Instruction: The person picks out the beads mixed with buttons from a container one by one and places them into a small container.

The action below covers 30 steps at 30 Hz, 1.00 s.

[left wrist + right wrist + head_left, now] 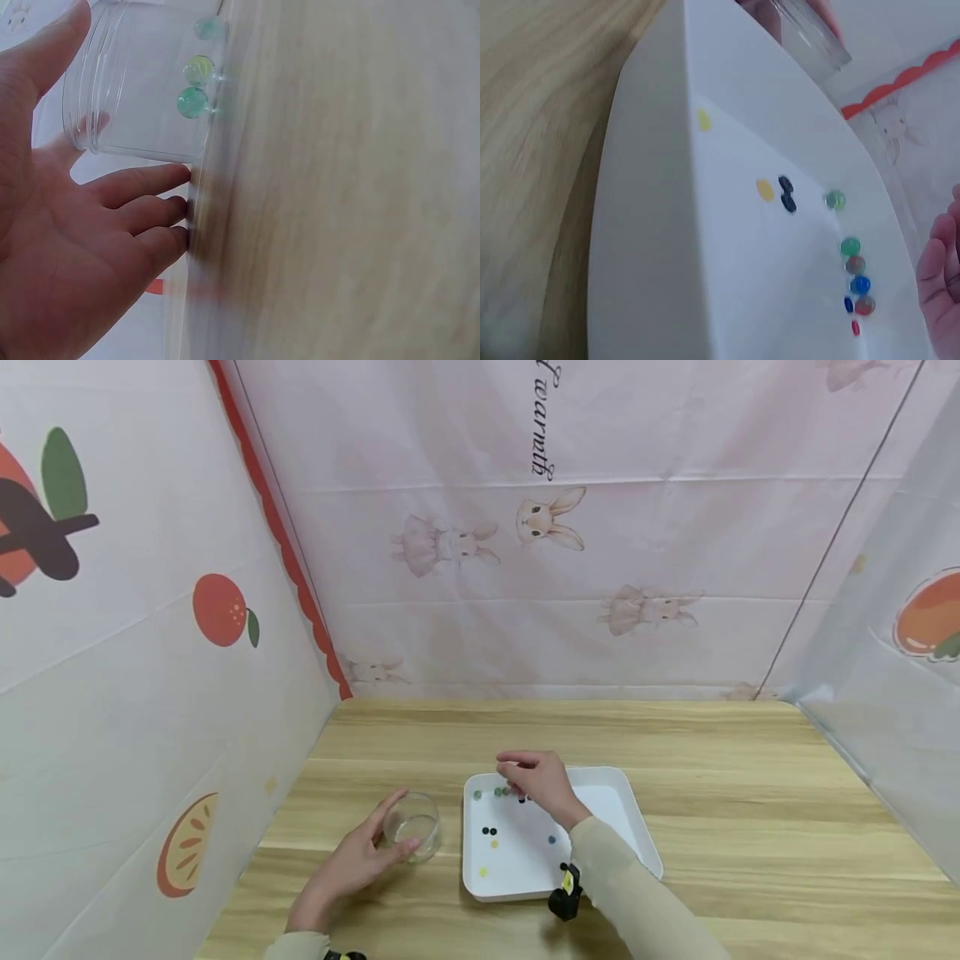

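My left hand (354, 862) grips a clear jar (414, 828) on the table left of the tray, thumb and forefinger round its rim. Three greenish glass marbles (199, 71) lie at the jar's bottom in the left wrist view. The other left fingers are spread beside it. Above the far edge of the white tray (517, 881) is my right hand (549, 791), its thumb and forefinger close together; I cannot tell if something is between them. Under it, a row of green, reddish and blue marbles (850, 247) runs along the tray's far side.
Small flat black pieces (787, 193) and yellow pieces (765, 190) lie in the tray's left part. A blue piece (552, 839) lies nearer its middle. Raised walls ring the tray. Printed cloth hangs behind and at both sides of the wooden table (750, 827).
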Motion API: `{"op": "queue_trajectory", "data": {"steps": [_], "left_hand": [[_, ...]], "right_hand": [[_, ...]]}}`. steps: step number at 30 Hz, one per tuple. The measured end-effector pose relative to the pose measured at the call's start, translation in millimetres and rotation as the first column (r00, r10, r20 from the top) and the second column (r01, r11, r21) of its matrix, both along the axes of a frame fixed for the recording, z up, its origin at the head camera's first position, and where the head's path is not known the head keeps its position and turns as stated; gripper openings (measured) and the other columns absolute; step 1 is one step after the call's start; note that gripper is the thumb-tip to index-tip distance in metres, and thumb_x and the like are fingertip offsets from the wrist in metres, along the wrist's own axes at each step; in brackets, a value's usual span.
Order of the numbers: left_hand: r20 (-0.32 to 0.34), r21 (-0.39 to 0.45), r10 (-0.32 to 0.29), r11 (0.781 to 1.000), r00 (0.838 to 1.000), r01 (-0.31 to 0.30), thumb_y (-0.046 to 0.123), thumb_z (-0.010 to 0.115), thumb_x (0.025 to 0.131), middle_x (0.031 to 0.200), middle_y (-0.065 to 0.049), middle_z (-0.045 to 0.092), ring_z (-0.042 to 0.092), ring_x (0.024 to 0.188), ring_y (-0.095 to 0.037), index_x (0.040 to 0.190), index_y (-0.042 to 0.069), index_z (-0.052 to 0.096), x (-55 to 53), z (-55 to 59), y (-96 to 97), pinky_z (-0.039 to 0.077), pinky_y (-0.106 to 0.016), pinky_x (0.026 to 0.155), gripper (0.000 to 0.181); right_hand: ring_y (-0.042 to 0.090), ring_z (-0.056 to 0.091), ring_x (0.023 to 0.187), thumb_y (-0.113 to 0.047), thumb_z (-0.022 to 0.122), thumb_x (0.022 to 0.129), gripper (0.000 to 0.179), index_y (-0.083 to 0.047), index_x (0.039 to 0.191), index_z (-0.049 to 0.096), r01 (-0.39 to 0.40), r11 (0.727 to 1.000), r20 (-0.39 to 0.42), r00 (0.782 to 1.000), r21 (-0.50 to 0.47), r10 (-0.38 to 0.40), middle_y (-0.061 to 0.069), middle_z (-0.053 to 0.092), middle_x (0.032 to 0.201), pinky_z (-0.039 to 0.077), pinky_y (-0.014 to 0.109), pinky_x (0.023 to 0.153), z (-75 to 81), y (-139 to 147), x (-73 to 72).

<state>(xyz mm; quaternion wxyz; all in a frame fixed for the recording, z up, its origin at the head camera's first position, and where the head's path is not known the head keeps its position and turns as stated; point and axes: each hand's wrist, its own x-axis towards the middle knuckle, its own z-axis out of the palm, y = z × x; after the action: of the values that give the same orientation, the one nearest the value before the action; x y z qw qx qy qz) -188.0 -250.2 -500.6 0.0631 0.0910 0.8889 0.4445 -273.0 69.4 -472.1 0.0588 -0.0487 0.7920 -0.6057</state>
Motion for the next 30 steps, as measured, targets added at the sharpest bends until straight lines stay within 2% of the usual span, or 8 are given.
{"op": "queue_trajectory", "data": {"steps": [4, 12, 16, 22, 30], "left_hand": [[-0.006, -0.002, -0.006, 1.0, 1.0, 0.006, 0.047, 0.073, 0.099, 0.164, -0.035, 0.034, 0.041, 0.148, -0.056, 0.166, 0.041, 0.025, -0.1, 1.4, -0.1, 0.036, -0.067, 0.12, 0.083], [0.009, 0.01, -0.007, 1.0, 1.0, 0.007, 0.046, 0.071, 0.1, 0.167, -0.033, 0.03, 0.037, 0.149, -0.058, 0.165, 0.044, 0.024, 0.3, 0.2, 0.2, 0.035, -0.067, 0.121, 0.08], [0.011, 0.003, -0.002, 1.0, 1.0, 0.002, 0.048, 0.071, 0.1, 0.167, -0.033, 0.03, 0.037, 0.149, -0.058, 0.165, 0.044, 0.024, 0.4, -2.1, 0.4, 0.035, -0.067, 0.12, 0.08], [0.014, -0.001, 0.0, 1.0, 1.0, 0.0, 0.049, 0.07, 0.1, 0.168, -0.032, 0.03, 0.037, 0.15, -0.057, 0.165, 0.046, 0.023, 0.1, -6.1, -0.3, 0.036, -0.067, 0.121, 0.08], [0.007, 0.006, -0.002, 1.0, 1.0, 0.002, 0.05, 0.072, 0.099, 0.167, -0.032, 0.031, 0.038, 0.15, -0.055, 0.165, 0.045, 0.025, -0.3, -5.9, 0.8, 0.034, -0.065, 0.122, 0.081]], "right_hand": [[0.014, 0.056, 0.059, -0.022, 0.074, 0.099, 0.031, -0.01, 0.127, 0.077, -0.016, 1.0, 0.014, 1.0, 0.02, 0.015, 0.014, 0.069, 0.072, 0.052, 0.027, 0.059, -6.5, 13.0, -1.7], [0.013, 0.054, 0.058, -0.019, 0.075, 0.098, 0.03, -0.011, 0.127, 0.077, 0.028, 0.997, 0.089, 0.995, 0.07, -0.034, 0.013, 0.07, 0.076, 0.048, 0.025, 0.057, -18.5, 31.7, -3.9], [0.013, 0.052, 0.055, -0.019, 0.075, 0.098, 0.026, -0.012, 0.123, 0.079, 0.041, 0.992, 0.108, 0.993, 0.116, -0.054, 0.008, 0.066, 0.069, 0.047, 0.025, 0.055, -21.8, 33.8, -4.2], [0.012, 0.048, 0.048, -0.017, 0.076, 0.096, 0.022, -0.012, 0.118, 0.082, 0.033, 0.989, 0.097, 0.994, 0.144, -0.047, 0.003, 0.063, 0.062, 0.042, 0.024, 0.05, -30.8, 33.0, -4.0], [0.013, 0.046, 0.045, -0.017, 0.076, 0.095, 0.022, -0.013, 0.117, 0.082, 0.015, 0.985, 0.064, 0.998, 0.174, -0.026, -0.001, 0.055, 0.053, 0.038, 0.024, 0.048, -35.6, 33.6, -2.9]]}}
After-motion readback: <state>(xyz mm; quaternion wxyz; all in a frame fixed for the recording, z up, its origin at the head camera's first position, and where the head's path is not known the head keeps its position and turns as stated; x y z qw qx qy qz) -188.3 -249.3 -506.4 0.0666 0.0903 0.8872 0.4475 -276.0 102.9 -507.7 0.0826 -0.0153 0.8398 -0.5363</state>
